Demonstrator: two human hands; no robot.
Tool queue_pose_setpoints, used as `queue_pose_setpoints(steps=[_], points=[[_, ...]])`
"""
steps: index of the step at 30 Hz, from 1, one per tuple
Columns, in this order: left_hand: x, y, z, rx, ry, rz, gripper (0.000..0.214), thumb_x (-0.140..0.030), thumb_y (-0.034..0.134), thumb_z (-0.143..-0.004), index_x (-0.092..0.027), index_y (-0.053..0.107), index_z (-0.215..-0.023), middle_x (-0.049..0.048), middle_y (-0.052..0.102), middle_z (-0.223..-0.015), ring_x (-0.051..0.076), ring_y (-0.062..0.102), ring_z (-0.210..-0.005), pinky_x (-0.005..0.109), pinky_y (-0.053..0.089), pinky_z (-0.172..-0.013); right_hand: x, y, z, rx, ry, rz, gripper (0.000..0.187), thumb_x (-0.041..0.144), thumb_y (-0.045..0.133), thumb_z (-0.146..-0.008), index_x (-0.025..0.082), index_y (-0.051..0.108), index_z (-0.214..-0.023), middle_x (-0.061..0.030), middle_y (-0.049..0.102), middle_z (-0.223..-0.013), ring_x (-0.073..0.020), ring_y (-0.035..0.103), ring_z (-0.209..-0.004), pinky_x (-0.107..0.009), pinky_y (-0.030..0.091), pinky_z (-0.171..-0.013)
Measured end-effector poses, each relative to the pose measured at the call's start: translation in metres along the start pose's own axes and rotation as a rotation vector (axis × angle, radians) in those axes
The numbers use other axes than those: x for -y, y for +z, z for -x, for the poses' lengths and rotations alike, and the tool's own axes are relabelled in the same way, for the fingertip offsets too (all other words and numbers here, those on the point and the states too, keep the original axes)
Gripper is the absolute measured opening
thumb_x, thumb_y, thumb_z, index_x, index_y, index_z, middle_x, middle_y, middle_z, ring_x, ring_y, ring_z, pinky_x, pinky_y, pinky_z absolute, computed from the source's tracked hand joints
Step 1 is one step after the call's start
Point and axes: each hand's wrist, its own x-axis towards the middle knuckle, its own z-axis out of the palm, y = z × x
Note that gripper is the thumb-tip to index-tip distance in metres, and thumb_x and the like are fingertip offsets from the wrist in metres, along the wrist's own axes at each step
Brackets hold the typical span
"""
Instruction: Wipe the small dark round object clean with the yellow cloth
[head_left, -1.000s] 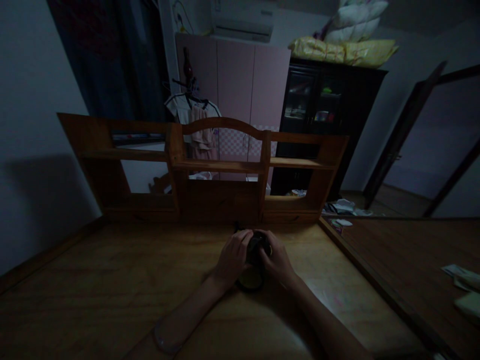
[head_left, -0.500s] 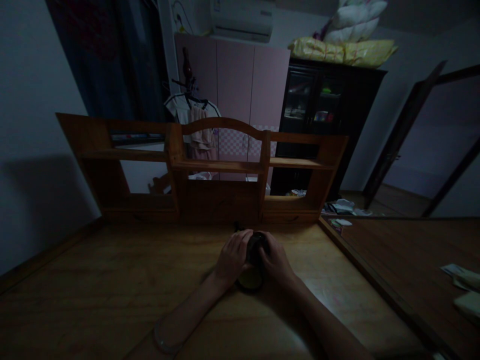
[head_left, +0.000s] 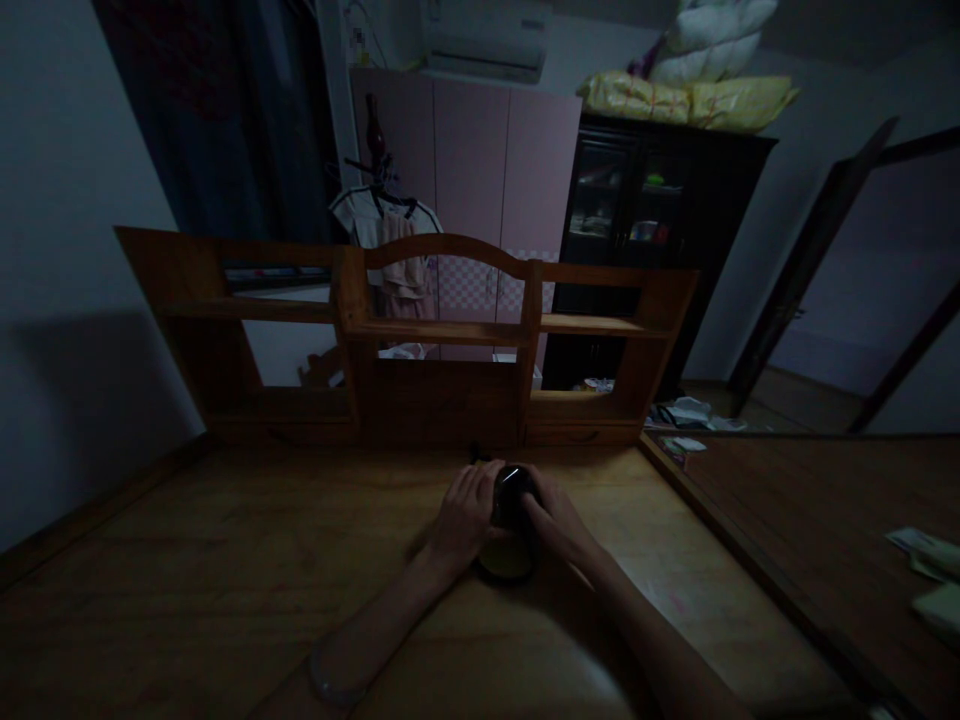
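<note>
Near the middle of the wooden desk, a dark, glossy, rounded object point(head_left: 511, 496) sits between my two hands. My left hand point(head_left: 466, 510) curls around its left side, and my right hand point(head_left: 553, 512) grips the right side with the thumb laid over the front. Below it shows a yellowish-green rounded part with a dark rim point(head_left: 507, 562), close to the desktop; whether the two are joined I cannot tell. Just behind my left fingers is a small dark piece point(head_left: 475, 453). Dim light hides the object's exact kind.
A wooden shelf unit point(head_left: 442, 330) with small drawers stands along the desk's far edge. The wooden desktop point(head_left: 262, 560) meets a white wall point(head_left: 67, 400) on the left. To the right, a raised edge borders a lower brown surface with papers point(head_left: 930, 550).
The dark object has tilted slightly in my hands, and a bright reflection now shows on its top. My right thumb has shifted a little over its front.
</note>
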Motion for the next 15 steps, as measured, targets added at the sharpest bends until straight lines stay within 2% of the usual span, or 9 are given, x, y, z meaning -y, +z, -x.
queue_pose_setpoints(steps=[6,15], points=[[0.0000,-0.0009,0.0007,0.027,-0.042,0.020,0.095,-0.045,0.082,-0.058,-0.015,0.033,-0.133,0.0158,0.054,-0.124,0.033,0.053,-0.112,0.051,0.037,-0.102,-0.0017,0.0008,0.0000,0.016,0.019,0.025,0.034,0.026,0.048,-0.089,0.025,0.048,-0.123,-0.0044,0.065,-0.110,-0.0213,0.061,-0.098,-0.036,0.047,-0.087],[-0.0025,-0.0043,-0.0017,0.044,-0.028,0.003,0.094,-0.042,0.083,-0.058,-0.015,0.034,-0.132,0.0165,0.053,-0.125,0.034,0.052,-0.114,0.051,0.037,-0.101,-0.0097,0.0052,-0.0010,-0.006,-0.009,0.014,0.034,0.021,0.050,-0.087,0.024,0.049,-0.121,-0.0050,0.065,-0.110,-0.0213,0.061,-0.099,-0.036,0.048,-0.087]])
